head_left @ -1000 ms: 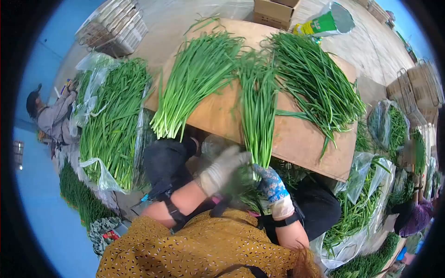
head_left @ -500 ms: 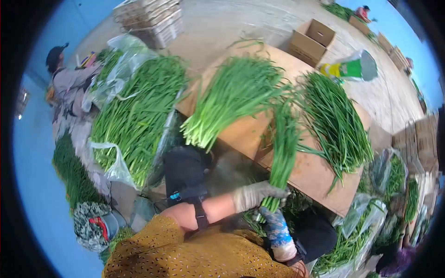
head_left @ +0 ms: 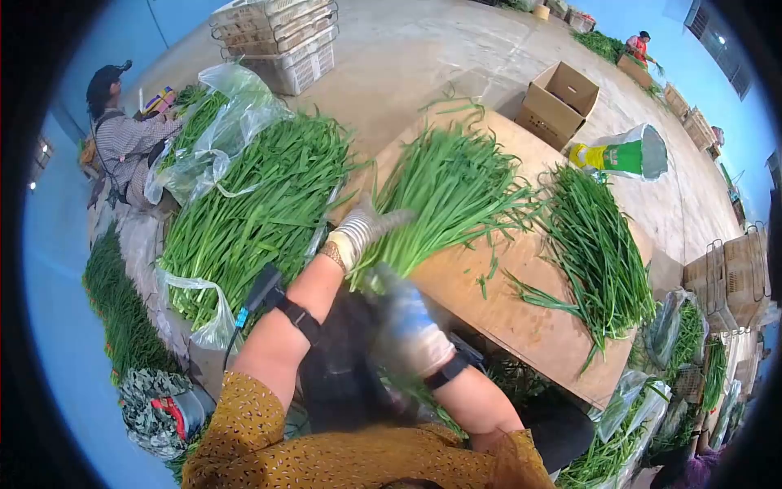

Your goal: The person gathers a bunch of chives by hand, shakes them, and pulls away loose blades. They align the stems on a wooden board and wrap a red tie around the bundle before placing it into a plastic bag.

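On a wooden board (head_left: 529, 334) lies a pile of leafy green stalks (head_left: 456, 187), white ends toward me. My left hand (head_left: 366, 231), in a whitish glove, rests against the pile's left side with its fingers apart. My right hand (head_left: 405, 314), in a blue and white glove, is blurred by motion at the pile's near ends; its fingers cannot be made out. Darker green stalks (head_left: 599, 253) lie on the board's right side. Left of the board, a large heap of green stalks (head_left: 252, 212) is partly wrapped in clear plastic.
Stacked white crates (head_left: 281, 49) stand at the back left. An open cardboard box (head_left: 558, 104) and a green and yellow sack (head_left: 623, 155) are behind the board. A person (head_left: 130, 138) sits at the left, another (head_left: 639, 49) far back right. Brown crates (head_left: 729, 277) stand at the right.
The held bunch is gone from my hands. Both hands have moved left and forward to the central pile. The view has shifted slightly.
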{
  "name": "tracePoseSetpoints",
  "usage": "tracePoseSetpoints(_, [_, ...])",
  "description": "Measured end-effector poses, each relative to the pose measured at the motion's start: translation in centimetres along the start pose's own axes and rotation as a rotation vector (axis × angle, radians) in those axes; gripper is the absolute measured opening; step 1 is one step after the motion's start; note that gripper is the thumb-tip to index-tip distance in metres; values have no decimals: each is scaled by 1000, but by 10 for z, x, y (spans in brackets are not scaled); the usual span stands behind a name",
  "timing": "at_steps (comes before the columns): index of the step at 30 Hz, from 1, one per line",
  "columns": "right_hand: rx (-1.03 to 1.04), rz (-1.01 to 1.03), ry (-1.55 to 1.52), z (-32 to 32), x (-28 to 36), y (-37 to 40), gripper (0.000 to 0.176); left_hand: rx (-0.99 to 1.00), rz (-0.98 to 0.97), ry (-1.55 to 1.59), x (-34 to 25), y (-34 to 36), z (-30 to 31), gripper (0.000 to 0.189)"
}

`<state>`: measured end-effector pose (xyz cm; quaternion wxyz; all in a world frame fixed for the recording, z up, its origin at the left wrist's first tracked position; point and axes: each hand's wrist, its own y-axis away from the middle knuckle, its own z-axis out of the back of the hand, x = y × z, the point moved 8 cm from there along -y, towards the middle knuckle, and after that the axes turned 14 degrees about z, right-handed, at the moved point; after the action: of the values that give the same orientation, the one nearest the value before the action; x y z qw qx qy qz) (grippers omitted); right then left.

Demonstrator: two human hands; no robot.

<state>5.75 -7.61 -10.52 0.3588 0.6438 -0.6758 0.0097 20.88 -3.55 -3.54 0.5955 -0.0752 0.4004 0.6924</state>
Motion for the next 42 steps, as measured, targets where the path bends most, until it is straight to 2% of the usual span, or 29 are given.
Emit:
tracePoseSetpoints(2, [-65,14,12,-5,-12,1,15,155,-9,80,15,-16,-14,124])
tracePoseSetpoints(3, [-24,9,4,-9,-14,-2,15,233,-17,120,16,-17,-20,125])
tracePoseSetpoints(4, [15,3,-5,-11,-17,-4,15,325,53,75,20,-20,-32,130])
tracePoseSetpoints(5, [53,-4,-13,-13,-22,-5,15,280,10,-41,14,-18,-38,132])
tracePoseSetpoints(7, [269,374,362,7,-31,-27,13,183,-88,-271,-2,-14,-50,137])
tracePoseSetpoints(8, [353,391,450,33,-50,-49,13,168,-7,-487,1,-13,-60,140])
tracePoseSetpoints(9, [331,284,410,22,-45,-39,15,157,7,-537,-4,-5,-57,140])
tracePoseSetpoints(11, [193,-61,319,14,-37,-11,19,138,30,-643,-11,7,-53,139])
tracePoseSetpoints(13, [179,-153,482,27,-4,3,23,105,30,-600,-5,-1,-55,138])
tracePoseSetpoints(14, [161,-104,611,39,26,5,25,100,33,-588,-4,0,-53,138])
tracePoseSetpoints(16, [48,186,950,67,104,1,29,49,26,-570,-5,-2,-55,137])
tracePoseSetpoints(17, [53,528,1195,86,146,-9,34,57,42,-574,-6,1,-57,137])
tracePoseSetpoints(18, [-47,871,1480,105,186,-10,40,63,60,-581,-8,6,-55,137])
tracePoseSetpoints(19, [-324,934,1596,109,219,-8,44,62,75,-587,-11,9,-54,137])
tracePoseSetpoints(22, [-306,970,1981,128,222,-45,50,12,71,-586,-14,12,-54,135])
tracePoseSetpoints(23, [-143,1040,2045,104,210,-39,45,5,74,-585,-15,13,-54,134])
tracePoseSetpoints(25, [197,848,2299,76,159,-26,32,-12,45,-553,-12,10,-56,133])
tracePoseSetpoints(27, [406,924,1967,86,119,3,23,-25,2,-536,-7,0,-60,133])
tracePoseSetpoints(28, [271,1158,2563,105,75,28,21,-20,-29,-534,-1,-7,-67,132])
tracePoseSetpoints(29, [388,1057,2556,119,67,46,20,-93,-180,-547,-1,-14,-70,133])
tracePoseSetpoints(30, [497,950,2538,134,60,65,20,-46,-171,-536,3,-23,-76,132])
tracePoseSetpoints(31, [716,648,1810,117,80,96,21,40,-149,-477,0,-16,-76,132])
tracePoseSetpoints(32, [672,501,2013,118,100,104,27,25,-149,-542,-4,-18,-78,134])
tracePoseSetpoints(34, [271,958,1918,154,177,124,15,-20,-69,-587,3,-22,-76,142])
tracePoseSetpoints(35, [-9,812,2072,160,231,141,19,-8,-65,-575,3,-25,-76,142])
tracePoseSetpoints(38, [-608,1347,1642,261,352,185,19,-2,-9,-550,-1,-20,-71,140])
tracePoseSetpoints(39, [-834,1140,1966,267,375,196,21,-6,18,-544,-4,-18,-70,140])
tracePoseSetpoints(40, [-877,1057,1799,296,392,194,27,-11,45,-539,-5,-15,-68,140])
tracePoseSetpoints(42, [-906,1038,1703,322,410,182,31,-49,43,-512,-11,-5,-62,138])
